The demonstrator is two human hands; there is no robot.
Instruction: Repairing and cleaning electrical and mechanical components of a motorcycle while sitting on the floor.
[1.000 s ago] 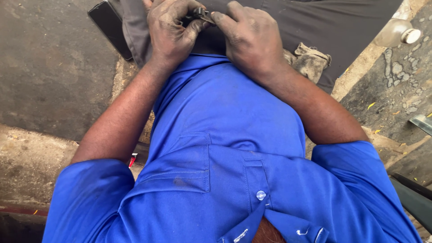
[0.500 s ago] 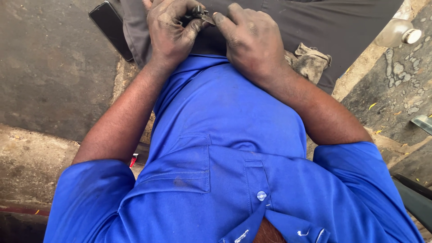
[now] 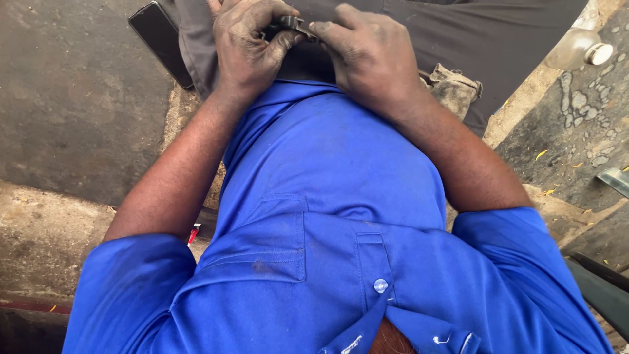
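A bright blue short-sleeved shirt (image 3: 327,196) fills most of the frame, seen from directly above by its wearer; it has a chest pocket at centre left and a pale button near the bottom centre. Above it, across the top of the frame, stretch grey trousers (image 3: 472,39). Rough grey concrete ground (image 3: 72,98) covers the upper left, and a lighter, sandy kerb (image 3: 39,236) crosses the lower left.

Both forearms run up from the sleeves to the top centre, where the two hands meet at the waist. The left hand (image 3: 252,49), dusted with dark grime, is curled closed with fingers bent inward. The right hand (image 3: 370,56), equally dirty, is also closed, its thumb and forefinger reaching toward the left hand. Between them, at the very top centre, they pinch a small dark object (image 3: 293,25). It looks black or dark grey with a slight metallic glint, and most of it is hidden by the fingers, so its shape cannot be told.

A black phone (image 3: 160,39) lies flat in the upper left, just beside the trouser leg. A crumpled, soiled rag (image 3: 455,88) sits right of the right wrist. A clear plastic bottle with a white cap (image 3: 580,49) lies in the upper right corner.
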